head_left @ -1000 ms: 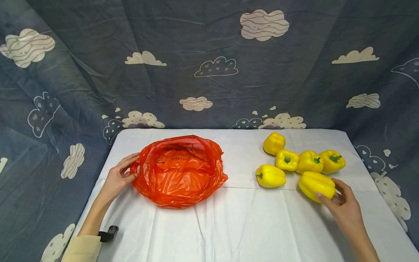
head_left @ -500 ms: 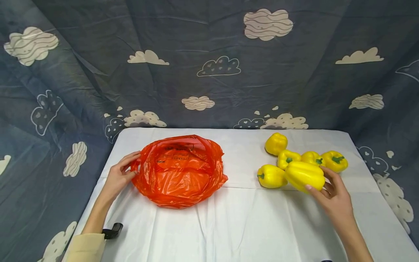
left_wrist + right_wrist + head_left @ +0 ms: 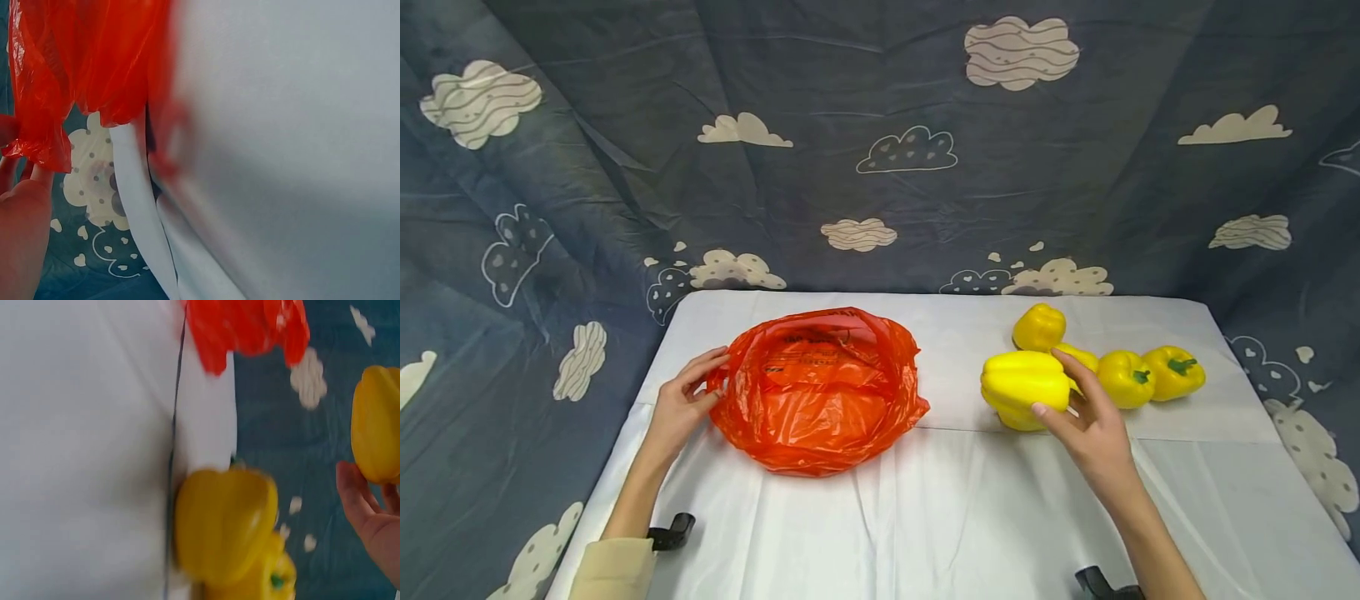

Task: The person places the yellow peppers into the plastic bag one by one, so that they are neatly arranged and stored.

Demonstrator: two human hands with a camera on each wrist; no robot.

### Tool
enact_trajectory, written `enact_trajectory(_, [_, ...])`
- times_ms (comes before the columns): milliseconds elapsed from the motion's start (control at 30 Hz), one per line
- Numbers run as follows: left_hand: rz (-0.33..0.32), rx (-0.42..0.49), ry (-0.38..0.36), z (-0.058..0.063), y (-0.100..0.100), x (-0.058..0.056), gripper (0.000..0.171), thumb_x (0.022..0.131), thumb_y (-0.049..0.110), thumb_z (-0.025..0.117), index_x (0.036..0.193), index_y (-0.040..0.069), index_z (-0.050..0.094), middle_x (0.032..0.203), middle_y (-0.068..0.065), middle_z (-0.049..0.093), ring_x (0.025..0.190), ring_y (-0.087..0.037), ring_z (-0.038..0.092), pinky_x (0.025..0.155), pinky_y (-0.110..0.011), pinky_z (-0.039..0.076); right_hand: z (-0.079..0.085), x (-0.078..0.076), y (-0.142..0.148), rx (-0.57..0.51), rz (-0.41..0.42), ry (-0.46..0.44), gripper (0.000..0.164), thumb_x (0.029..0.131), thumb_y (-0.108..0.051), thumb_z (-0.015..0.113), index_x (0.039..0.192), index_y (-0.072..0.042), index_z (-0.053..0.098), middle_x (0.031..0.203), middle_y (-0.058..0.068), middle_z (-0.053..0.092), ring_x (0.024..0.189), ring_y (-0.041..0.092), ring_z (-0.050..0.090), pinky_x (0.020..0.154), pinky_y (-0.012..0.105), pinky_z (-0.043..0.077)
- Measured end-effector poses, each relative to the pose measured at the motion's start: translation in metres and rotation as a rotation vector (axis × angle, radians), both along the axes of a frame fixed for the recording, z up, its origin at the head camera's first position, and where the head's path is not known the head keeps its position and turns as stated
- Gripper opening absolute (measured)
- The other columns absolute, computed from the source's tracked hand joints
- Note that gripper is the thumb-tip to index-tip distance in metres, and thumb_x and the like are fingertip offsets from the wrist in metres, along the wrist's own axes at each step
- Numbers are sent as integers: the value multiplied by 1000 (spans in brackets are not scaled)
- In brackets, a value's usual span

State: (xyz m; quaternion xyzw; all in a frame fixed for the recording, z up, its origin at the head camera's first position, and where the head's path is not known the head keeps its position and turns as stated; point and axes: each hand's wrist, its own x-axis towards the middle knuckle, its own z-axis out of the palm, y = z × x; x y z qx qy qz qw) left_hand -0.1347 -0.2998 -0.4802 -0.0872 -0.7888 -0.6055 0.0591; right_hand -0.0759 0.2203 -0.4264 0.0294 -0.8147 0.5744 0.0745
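Looks like the transfer step: right hand [image 3: 1097, 442] is gripping a glossy yellow bell pepper [image 3: 1026, 382] aloft at 3 o'clock of the open-mouthed red thin-plastic bag [image 3: 820, 404]. Left hand [image 3: 679, 407] is pinching the bag's edge at 9 o'clock, thumb against fingers.

Next move likely calls for shifting the pepper toward 9 o'clock, clearing the rim, then letting go inside.

Count: bags 1, no pepper showing inside. Peppers 6: one in hand, five sitting on the white cloth [image 3: 955, 508]. Relative to the held one: back pepper [image 3: 1039, 325] at 12, part-hidden pepper [image 3: 1081, 354] at 2, inner pepper [image 3: 1124, 380] and outer pepper [image 3: 1175, 372] at 3, mostly covered pepper [image 3: 1018, 421] at 6.
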Motion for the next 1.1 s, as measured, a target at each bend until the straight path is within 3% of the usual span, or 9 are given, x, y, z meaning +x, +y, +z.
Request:
enact_trajectory(100, [20, 10, -12, 1, 3, 1, 50, 84, -22, 54, 131, -6, 59, 145, -17, 47, 130, -13, 46, 94, -17, 45, 5, -5, -15, -21, 41, 0, 70, 92, -12, 70, 152, -23, 36, 147, 8, 36, 117, 19, 48, 90, 16, 47])
enact_trajectory(200, [29, -1, -11, 10, 8, 5, 46, 84, -22, 53, 128, -10, 59, 143, -21, 47, 128, -15, 48, 90, -17, 47, 11, -12, -30, -46, 89, 4, 71, 91, -13, 72, 152, -23, 37, 146, 5, 38, 118, 20, 49, 92, 18, 47])
enact_trajectory(433, [47, -102, 12, 30, 21, 9, 35, 85, -19, 53, 119, -14, 63, 139, -24, 50, 126, -38, 47, 81, -16, 50, 20, -24, -60, -86, 180, 22, 69, 91, -17, 72, 150, -29, 40, 148, -1, 39, 120, 21, 50, 96, 22, 46])
enact_trajectory(833, [76, -120, 31, 30, 22, 9, 33, 87, -18, 55, 119, -14, 63, 138, -23, 52, 123, -39, 50, 87, -20, 50, 34, -36, -108, -171, 287, 10, 68, 90, -19, 73, 150, -26, 39, 146, -3, 42, 119, 19, 52, 97, 29, 48])
enact_trajectory(1100, [100, -161, 37, 33, 25, 11, 33, 88, -15, 55, 121, -13, 63, 137, -22, 53, 123, -37, 52, 86, -17, 50, 45, -46, -137, -153, 363, -72, 71, 89, -26, 74, 149, -31, 38, 140, -4, 46, 117, 20, 54, 94, 36, 50])
